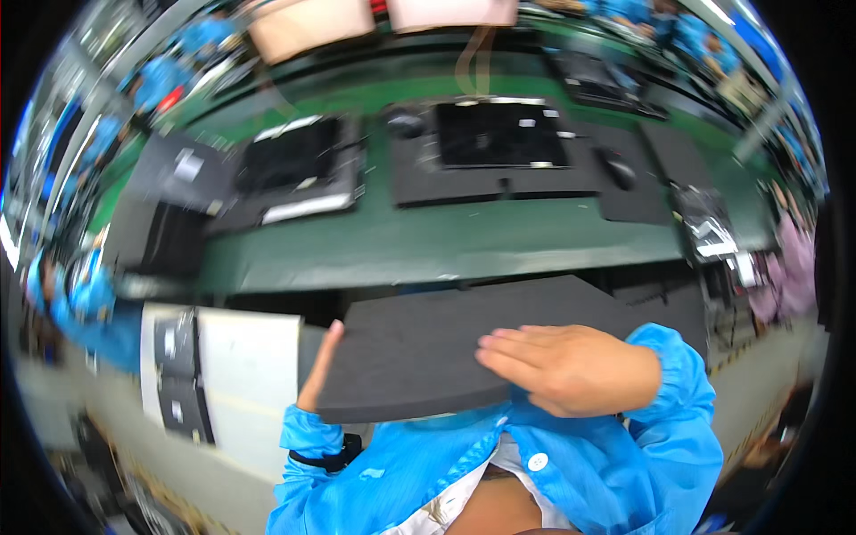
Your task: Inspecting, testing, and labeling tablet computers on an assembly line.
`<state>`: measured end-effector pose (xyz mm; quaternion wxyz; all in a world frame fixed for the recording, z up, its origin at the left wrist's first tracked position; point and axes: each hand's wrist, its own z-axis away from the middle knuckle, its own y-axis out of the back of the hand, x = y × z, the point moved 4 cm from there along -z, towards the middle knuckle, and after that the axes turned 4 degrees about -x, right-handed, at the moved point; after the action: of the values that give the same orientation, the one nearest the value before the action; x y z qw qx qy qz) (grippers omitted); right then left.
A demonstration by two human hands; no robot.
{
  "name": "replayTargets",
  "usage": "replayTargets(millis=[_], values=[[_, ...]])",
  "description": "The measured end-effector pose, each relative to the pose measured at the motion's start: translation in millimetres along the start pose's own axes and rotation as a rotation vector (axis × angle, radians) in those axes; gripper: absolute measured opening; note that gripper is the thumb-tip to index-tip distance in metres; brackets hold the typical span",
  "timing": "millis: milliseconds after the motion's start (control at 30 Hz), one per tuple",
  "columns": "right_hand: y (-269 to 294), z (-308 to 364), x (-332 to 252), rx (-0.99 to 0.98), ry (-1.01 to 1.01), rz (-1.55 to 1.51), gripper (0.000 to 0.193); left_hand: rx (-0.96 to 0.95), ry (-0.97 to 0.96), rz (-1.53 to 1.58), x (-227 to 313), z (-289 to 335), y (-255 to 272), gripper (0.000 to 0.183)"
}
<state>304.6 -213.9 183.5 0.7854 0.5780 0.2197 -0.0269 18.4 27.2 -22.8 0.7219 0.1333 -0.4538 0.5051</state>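
From where I stand, I see a dark grey slab point(419, 343) in the lower middle of the frame, held up in front of the person's body, on the near side of the green worktop point(419, 245). It looks like foam, but of this I am not fully sure.

To handle such a slab well, I would say, it should be carried from the edge or from below, and the flat palm should only guide it, because strong pressure might leave a mark or bend it. It would also be wise to keep it level, and to leave some room before the flat black screen point(501, 134) and the black mouse point(617, 168), which lie on the worktop in the upper middle and upper right.

Now the hands. The right hand point(571, 367) is opened flat, its fingers stretched and close together, lying over the upper face of the slab, right of its middle; it is not closed around anything. The left hand point(319, 370) is at the slab's left edge, with a digit pointing upward along it. The rest of this hand is hidden, so I cannot tell how firmly it grips, or whether it supports from underneath.
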Motion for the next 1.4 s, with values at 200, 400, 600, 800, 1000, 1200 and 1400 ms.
replayTargets(millis=[200, 400, 600, 800, 1000, 1200, 1400], values=[[-39.0, -195.4, -104.5, 0.096, 0.717, -0.048, 0.045, 0.394, -0.271, 0.524, 13.0, 176.0, 109.7, 0.04], [-138.9, -311.7, -161.7, 0.425, 1.14, 0.107, 0.044, 0.657, -0.541, 0.586, -84.2, 250.8, 237.8, 0.054], [-129.6, -302.7, -107.4, 0.185, 0.958, -0.089, 0.041, 1.763, -0.135, -1.004, -62.4, 219.7, 241.7, 0.056], [62.8, -152.9, 90.3, 0.801, 0.366, -0.329, 0.028, 0.793, -0.89, -0.644, 45.4, 85.8, 44.2, 0.022], [112.5, 7.8, 345.6, 0.946, -0.679, -0.945, 0.063, 0.24, -1.153, -0.809, 93.6, -27.8, -93.7, 0.009], [99.3, 76.6, 527.1, 1.582, -0.822, -1.795, 0.092, 0.124, -1.212, -0.908, 101.6, -79.8, -172.3, 0.013], [115.8, 68.5, 554.1, 1.883, -0.85, -1.899, 0.081, 0.211, -1.37, -1.104, 88.8, -72.8, -169.0, 0.016]])
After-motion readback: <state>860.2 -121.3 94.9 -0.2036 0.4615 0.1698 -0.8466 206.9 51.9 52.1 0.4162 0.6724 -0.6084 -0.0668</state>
